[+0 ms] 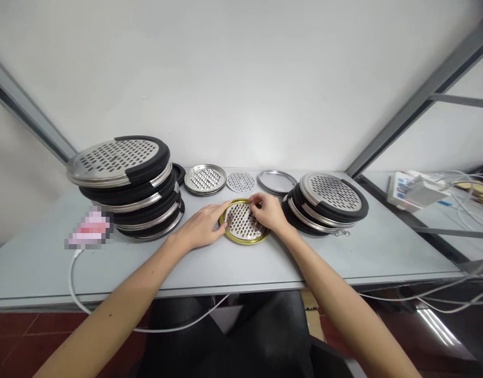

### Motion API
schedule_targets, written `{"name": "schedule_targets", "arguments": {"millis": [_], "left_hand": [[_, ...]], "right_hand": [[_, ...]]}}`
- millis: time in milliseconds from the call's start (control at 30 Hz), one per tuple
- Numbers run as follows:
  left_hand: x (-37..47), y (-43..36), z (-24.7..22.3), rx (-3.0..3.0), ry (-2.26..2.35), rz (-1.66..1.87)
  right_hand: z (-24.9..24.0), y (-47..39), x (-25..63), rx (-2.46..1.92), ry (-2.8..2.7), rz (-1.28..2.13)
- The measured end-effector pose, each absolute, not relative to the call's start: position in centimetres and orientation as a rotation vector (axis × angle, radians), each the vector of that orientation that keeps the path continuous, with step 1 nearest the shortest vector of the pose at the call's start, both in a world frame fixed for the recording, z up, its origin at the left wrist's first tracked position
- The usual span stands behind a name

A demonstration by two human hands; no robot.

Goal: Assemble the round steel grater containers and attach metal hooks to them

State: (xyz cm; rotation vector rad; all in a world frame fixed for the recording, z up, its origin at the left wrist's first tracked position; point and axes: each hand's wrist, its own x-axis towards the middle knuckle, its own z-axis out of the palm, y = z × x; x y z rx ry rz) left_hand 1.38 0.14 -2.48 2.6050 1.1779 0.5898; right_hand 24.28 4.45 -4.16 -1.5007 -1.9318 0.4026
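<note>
A round perforated metal grater plate [241, 221] sits inside a shallow gold-coloured rim [247, 241] on the grey table. My left hand [204, 226] grips the left side of the rim, its fingers along the far edge and its thumb at the near left. At the upper right of the plate, the curled fingers of my right hand [269, 212] are pressed together at its edge. What exactly those fingertips pinch is partly hidden.
Tall stack of black-edged grater plates [129, 189] at left, shorter stack [324, 202] at right. Behind lie a silver-rimmed grater plate [205, 179], a loose perforated disc [241, 182] and a plain round lid [277, 181]. A pixelated pink object [91, 228] trails a white cable [72, 283].
</note>
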Motion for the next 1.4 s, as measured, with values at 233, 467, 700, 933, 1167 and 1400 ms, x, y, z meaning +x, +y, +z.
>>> {"name": "schedule_targets", "arguments": {"millis": [233, 467, 700, 933, 1167, 1400], "left_hand": [[1.41, 0.19, -2.51, 2.602, 1.168, 0.609], [1.42, 0.35, -2.66, 2.608, 1.157, 0.606], [1.40, 0.45, -2.79, 2.608, 1.143, 0.625], [1.41, 0.43, -2.67, 2.605, 1.133, 0.627], [1.30, 0.39, -2.77, 2.613, 1.126, 0.648], [1.31, 0.43, -3.18, 2.619, 1.166, 0.632]], "right_hand": [[-4.18, 4.39, 24.28, -1.521, -1.919, 0.405], [-4.17, 4.40, 24.29, -1.544, -1.892, 0.418], [-4.40, 4.40, 24.50, -1.492, -1.923, 0.395], [-4.45, 4.39, 24.58, -1.458, -1.918, 0.401], [-4.45, 4.60, 24.82, -1.406, -1.962, 0.392], [-4.48, 4.69, 25.06, -1.413, -1.891, 0.439]]}}
